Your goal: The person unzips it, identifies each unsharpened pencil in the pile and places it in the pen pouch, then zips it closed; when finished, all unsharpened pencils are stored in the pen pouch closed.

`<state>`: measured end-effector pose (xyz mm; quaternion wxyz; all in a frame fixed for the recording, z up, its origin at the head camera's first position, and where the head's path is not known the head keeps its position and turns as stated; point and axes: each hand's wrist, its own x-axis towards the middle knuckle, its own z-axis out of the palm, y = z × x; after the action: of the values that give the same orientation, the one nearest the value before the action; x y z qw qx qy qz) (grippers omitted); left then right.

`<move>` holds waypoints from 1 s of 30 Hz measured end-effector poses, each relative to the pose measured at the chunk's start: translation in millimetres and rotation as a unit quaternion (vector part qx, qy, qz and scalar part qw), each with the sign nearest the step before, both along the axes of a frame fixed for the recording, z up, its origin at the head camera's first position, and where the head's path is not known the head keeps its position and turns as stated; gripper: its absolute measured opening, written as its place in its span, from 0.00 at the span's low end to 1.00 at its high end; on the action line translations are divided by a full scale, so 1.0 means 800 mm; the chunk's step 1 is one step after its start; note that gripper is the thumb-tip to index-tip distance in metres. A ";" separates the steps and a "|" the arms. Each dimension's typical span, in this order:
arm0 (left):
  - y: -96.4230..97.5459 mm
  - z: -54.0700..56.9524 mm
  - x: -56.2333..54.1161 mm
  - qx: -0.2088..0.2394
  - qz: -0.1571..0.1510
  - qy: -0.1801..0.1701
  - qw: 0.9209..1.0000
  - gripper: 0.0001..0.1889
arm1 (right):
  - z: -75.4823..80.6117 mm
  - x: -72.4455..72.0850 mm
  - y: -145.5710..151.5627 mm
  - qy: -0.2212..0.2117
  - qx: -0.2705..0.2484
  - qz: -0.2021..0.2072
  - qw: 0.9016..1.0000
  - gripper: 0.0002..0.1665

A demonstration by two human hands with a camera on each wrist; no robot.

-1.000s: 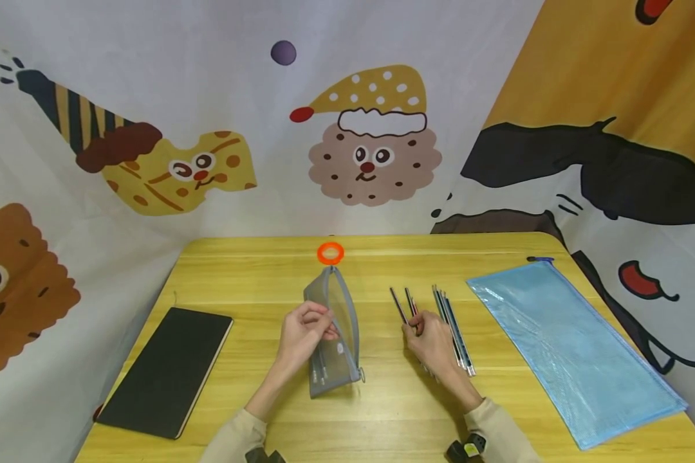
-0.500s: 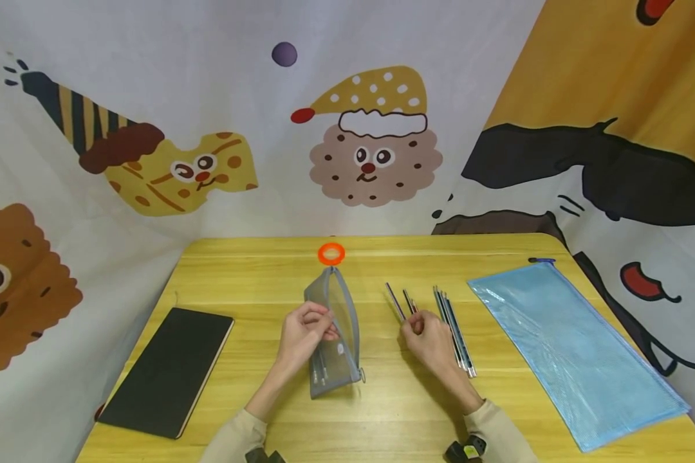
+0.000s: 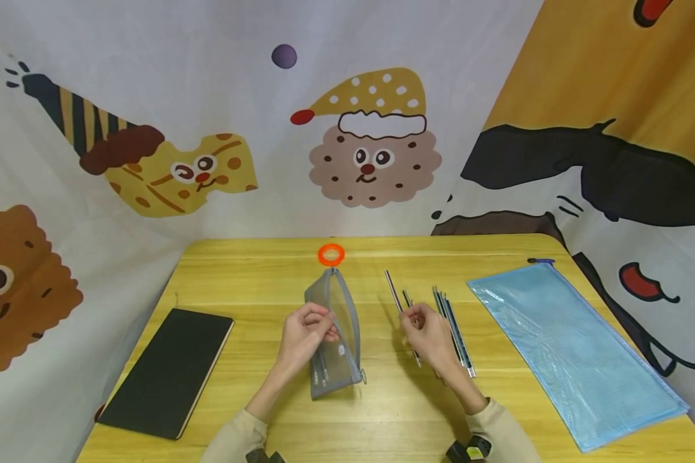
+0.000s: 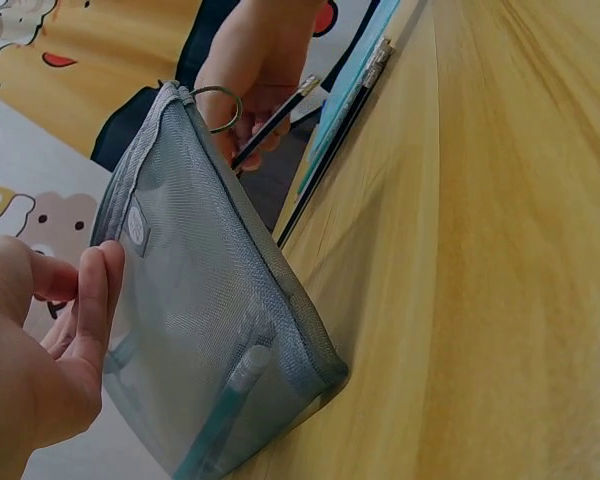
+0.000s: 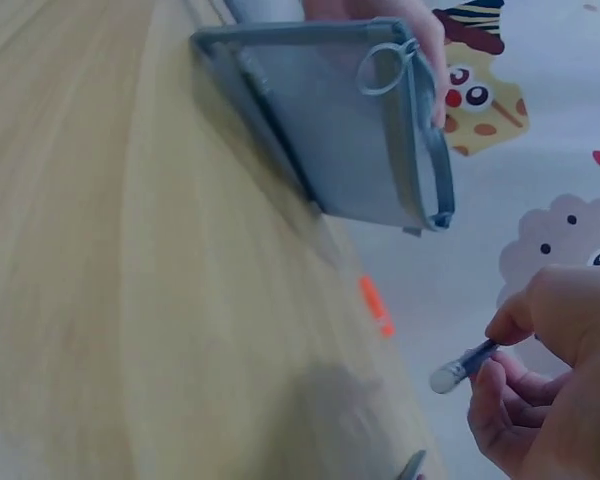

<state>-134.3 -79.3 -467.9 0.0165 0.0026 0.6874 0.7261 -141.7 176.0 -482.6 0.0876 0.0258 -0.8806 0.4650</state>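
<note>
A grey mesh pencil pouch (image 3: 333,370) stands on the table with its zipped mouth parted. Its edge is pinched by the left hand (image 3: 305,334). Through the mesh, a teal pencil (image 4: 225,410) shows inside in the left wrist view. Right of the pouch, the right hand (image 3: 431,337) pinches a dark pencil (image 3: 392,289) between thumb and fingers; its white eraser end (image 5: 447,378) points out of the hand in the right wrist view. Another pencil (image 3: 407,298) lies partly hidden under that hand. Several more pencils (image 3: 459,335) lie just to its right.
A black notebook (image 3: 168,373) lies at the left. On the right is a blue zip document bag (image 3: 579,354), with a small dark-and-blue item (image 3: 541,260) at its far corner. An orange ring (image 3: 331,254) sits beyond the pouch, near the table's back edge.
The right hand has raised one pencil off the table, its far end shifting forward and slightly left. The left hand and the pouch stay where they were.
</note>
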 end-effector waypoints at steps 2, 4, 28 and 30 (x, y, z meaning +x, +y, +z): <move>0.000 0.000 0.000 0.001 0.000 0.001 1.000 0.05 | 0.003 0.000 -0.001 0.005 -0.001 0.003 1.000 0.04; 0.000 0.000 0.000 0.002 0.001 0.001 1.000 0.05 | 0.007 -0.001 -0.003 0.005 -0.004 0.005 1.000 0.04; 0.000 0.000 0.000 0.012 -0.008 -0.002 1.000 0.05 | 0.055 -0.002 -0.061 -0.034 -0.032 0.102 0.994 0.07; 0.001 0.000 0.000 0.015 -0.008 0.000 1.000 0.05 | 0.054 -0.002 -0.067 -0.032 -0.031 0.112 0.993 0.07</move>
<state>-134.6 -78.7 -468.0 0.0225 0.0088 0.6763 0.7362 -143.3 122.2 -439.1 0.0081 0.1065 -0.8598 0.4993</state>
